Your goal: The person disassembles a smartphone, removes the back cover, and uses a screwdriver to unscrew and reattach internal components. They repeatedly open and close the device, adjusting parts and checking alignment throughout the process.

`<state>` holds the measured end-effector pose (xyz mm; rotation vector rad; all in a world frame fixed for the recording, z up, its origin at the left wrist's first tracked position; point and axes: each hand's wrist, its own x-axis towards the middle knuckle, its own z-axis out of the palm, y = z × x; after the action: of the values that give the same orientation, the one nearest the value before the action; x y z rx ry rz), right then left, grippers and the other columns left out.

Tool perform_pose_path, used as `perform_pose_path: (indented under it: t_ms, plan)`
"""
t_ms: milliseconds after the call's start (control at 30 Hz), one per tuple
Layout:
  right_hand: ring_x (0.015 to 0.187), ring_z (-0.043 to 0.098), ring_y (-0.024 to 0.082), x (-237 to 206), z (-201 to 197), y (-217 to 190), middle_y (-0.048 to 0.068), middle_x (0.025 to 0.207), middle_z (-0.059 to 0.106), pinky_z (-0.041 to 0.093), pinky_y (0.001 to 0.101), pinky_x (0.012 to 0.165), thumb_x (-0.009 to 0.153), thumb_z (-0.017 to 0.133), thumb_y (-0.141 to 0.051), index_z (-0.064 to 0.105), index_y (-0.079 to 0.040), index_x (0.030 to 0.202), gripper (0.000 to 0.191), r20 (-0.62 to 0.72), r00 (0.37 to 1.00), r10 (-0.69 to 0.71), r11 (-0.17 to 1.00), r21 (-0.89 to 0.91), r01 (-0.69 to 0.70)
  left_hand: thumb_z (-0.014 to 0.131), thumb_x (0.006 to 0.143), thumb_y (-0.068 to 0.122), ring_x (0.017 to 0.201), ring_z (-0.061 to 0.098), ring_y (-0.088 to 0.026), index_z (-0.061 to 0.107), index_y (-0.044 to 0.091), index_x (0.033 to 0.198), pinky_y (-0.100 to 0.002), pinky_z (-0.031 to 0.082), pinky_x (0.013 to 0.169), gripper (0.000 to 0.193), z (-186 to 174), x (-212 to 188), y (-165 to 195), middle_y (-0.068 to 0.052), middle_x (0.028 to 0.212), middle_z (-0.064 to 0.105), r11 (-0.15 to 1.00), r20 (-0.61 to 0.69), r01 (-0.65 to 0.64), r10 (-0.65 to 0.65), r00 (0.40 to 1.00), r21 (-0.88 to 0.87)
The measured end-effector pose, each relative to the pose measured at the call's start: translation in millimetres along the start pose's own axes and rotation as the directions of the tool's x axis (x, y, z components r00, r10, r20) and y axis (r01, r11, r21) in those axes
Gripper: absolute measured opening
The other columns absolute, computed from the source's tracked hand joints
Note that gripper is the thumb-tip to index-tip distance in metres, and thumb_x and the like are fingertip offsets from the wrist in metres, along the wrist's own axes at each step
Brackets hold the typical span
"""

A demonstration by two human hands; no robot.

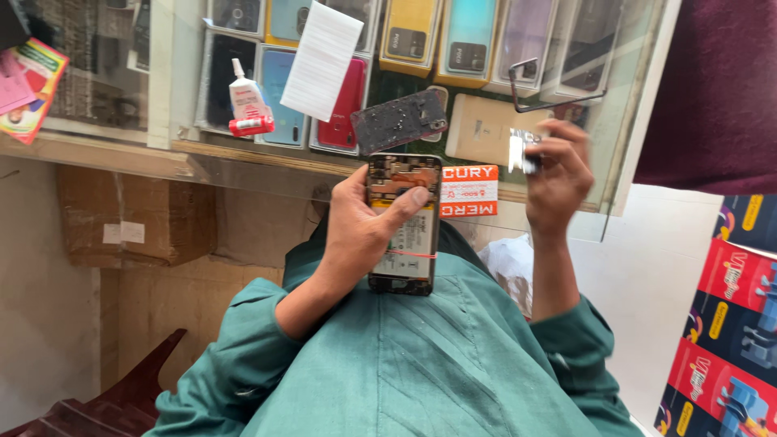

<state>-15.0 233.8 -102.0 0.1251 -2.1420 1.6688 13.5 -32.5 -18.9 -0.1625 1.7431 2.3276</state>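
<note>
Nearest the camera, at six o'clock, a teal shirt (421, 364) fills the lower frame, both sleeves reaching up. At centre, the left hand (356, 231) is clamped around an opened black smartphone with its back cover removed (403, 222), thumb pressed across the exposed orange-brown circuit board near the top. At two o'clock, the right hand (557, 166) has its fingers closed around a small shiny silver piece (520, 150), blurred, so its kind cannot be told. Beyond, at twelve o'clock, a dusty dark phone back cover (401, 120), a white glue tube with a red cap (248, 101) and bent metal tweezers (538, 93) lie on a glass display counter (186, 73) over boxed phones. The thumb's pressure might strain exposed components, and the one-handed grip could let the phone slip.
</note>
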Motion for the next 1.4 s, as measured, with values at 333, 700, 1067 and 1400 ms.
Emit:
perform_pose_path:
  t_ms: [333, 700, 1067, 1400]
  plan:
    - [0.074, 0.070, 0.014, -9, -11, -51, 0.008, 0.087, 0.069, 0.060, 0.0275, 0.072, 0.093, 0.049, 0.007, 0.070, 0.004, 0.099, 0.021, -0.064, 0.964, 0.259, 0.894, 0.394, -0.215, 0.080, 0.092, 0.017, 0.094, 0.073, -0.008, 0.072, 0.000, 0.115, -0.025, 0.060, 0.087, 0.030, 12, 3, 1, -0.007, 0.105, 0.079, 0.998, 0.086, 0.003, -0.009, 0.996, 0.064]
    - [0.095, 0.076, 0.015, 8, -11, -108, 0.013, 0.106, 0.072, 0.063, 0.0255, 0.081, 0.107, 0.071, 0.005, 0.053, 0.000, 0.136, 0.034, 0.130, 0.986, 0.108, 0.981, 0.145, -0.127, 0.071, 0.099, 0.018, 0.096, 0.070, -0.008, 0.069, -0.001, 0.121, -0.025, 0.060, 0.087, 0.029, 15, -8, 2, -0.005, 0.107, 0.077, 1.000, 0.204, 0.002, -0.007, 0.979, 0.022]
    - [0.098, 0.068, 0.009, 16, 12, -124, 0.009, 0.112, 0.072, 0.059, 0.0237, 0.087, 0.102, 0.075, 0.003, 0.064, 0.004, 0.132, 0.032, 0.292, 0.931, 0.219, 0.971, 0.034, -0.239, 0.072, 0.099, 0.019, 0.090, 0.072, -0.008, 0.070, -0.001, 0.118, -0.024, 0.061, 0.077, 0.027, 15, -9, 5, -0.006, 0.101, 0.078, 0.996, 0.185, -0.020, 0.003, 0.983, 0.088]
    - [0.094, 0.066, 0.007, 14, 19, -137, 0.006, 0.105, 0.071, 0.055, 0.0207, 0.078, 0.094, 0.081, 0.000, 0.063, 0.002, 0.133, 0.043, 0.285, 0.921, 0.265, 0.961, 0.000, -0.276, 0.076, 0.094, 0.020, 0.083, 0.072, -0.007, 0.071, 0.002, 0.108, -0.025, 0.058, 0.072, 0.023, 20, -6, 14, -0.005, 0.091, 0.077, 0.950, 0.126, -0.090, 0.055, 0.991, 0.300]
